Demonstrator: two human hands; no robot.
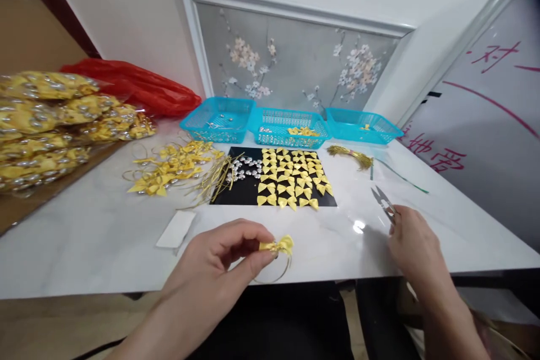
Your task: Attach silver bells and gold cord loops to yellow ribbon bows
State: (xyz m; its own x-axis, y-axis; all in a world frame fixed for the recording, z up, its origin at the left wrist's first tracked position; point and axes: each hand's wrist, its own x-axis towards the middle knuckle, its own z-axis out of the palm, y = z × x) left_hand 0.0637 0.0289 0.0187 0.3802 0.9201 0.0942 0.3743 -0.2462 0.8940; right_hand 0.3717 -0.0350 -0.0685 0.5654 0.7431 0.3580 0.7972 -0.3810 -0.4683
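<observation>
One bow [287, 244] juts from the left hand [217, 263].

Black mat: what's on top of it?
On the black mat: rows of yellow bows on the right, silver beads left of them, gold ties across its left edge. The surface beneath these is covered; bare black shows front left.

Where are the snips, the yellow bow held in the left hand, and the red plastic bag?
Snips [384, 199], head view: on the blades.
Yellow bow [286, 244], head view: on its free loop.
Red plastic bag [137, 87], head view: on the middle of its crumpled side.
</observation>
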